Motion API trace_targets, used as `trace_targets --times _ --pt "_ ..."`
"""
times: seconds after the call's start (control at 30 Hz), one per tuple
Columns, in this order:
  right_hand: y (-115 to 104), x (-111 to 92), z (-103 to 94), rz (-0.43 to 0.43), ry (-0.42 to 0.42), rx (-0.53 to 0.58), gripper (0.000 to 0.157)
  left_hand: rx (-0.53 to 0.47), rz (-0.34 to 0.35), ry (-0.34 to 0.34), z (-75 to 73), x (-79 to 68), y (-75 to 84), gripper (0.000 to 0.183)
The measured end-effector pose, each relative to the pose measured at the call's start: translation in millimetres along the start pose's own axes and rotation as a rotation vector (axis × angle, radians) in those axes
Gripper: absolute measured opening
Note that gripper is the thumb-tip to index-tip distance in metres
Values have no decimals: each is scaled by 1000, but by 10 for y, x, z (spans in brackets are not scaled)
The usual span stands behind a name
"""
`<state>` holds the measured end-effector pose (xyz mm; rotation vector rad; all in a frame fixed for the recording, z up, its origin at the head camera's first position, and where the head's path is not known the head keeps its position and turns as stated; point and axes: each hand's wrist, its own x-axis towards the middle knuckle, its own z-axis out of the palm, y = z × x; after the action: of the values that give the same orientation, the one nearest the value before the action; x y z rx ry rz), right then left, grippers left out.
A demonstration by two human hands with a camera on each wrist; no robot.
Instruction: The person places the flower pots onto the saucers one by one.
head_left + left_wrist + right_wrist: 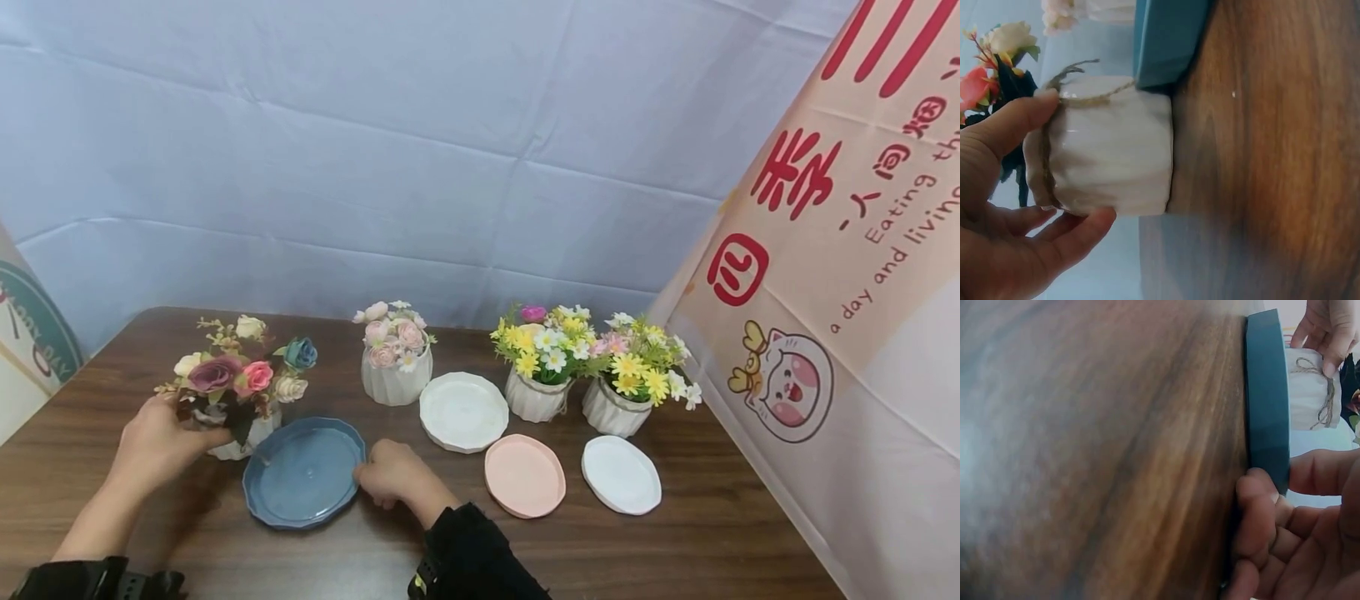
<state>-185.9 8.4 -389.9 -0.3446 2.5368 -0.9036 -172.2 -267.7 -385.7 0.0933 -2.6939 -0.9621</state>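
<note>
My left hand (159, 446) grips a white ribbed flowerpot (1110, 144) near its rim, thumb on one side and fingers on the other. Twine is tied round the pot, and mixed artificial roses (240, 367) rise from it in red, purple, cream and blue. The pot's base is right at the wooden table in the left wrist view. Beside it lies a blue plate (306, 475) with a faceted rim. My right hand (405, 477) pinches the plate's right edge, thumb over the rim and fingers curled below.
Behind stands a pot of pale pink flowers (397, 358). To the right are a white plate (463, 412), a pink plate (525, 477), a smaller white plate (621, 475) and two pots of yellow and white flowers (538, 396) (617, 408). A printed cloth (817, 275) hangs at the right.
</note>
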Motion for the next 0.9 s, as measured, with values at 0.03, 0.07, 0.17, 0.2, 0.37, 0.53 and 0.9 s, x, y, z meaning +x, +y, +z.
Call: trace_targets --times 0.03,0.07,0.17,0.2,0.37,0.53,0.9 --pt "6 0 0 1 -2 9 34 -3 21 9 3 6 -11 73" --pt "12 2 -1 1 -6 14 34 -1 40 16 4 13 -23 73" --pt "9 8 -12 1 -18 19 34 0 104 25 -1 45 -62 74" --pt "6 10 -17 1 -22 16 34 -5 122 21 -7 61 -78 74" --pt "-18 18 -45 9 -40 6 33 -58 191 -61 -28 140 -174 80" --pt "-33 18 -62 16 -42 12 31 -127 181 -201 -16 165 -281 83" --pt "-2 15 -65 16 -45 65 30 -139 111 -300 -15 206 -329 78"
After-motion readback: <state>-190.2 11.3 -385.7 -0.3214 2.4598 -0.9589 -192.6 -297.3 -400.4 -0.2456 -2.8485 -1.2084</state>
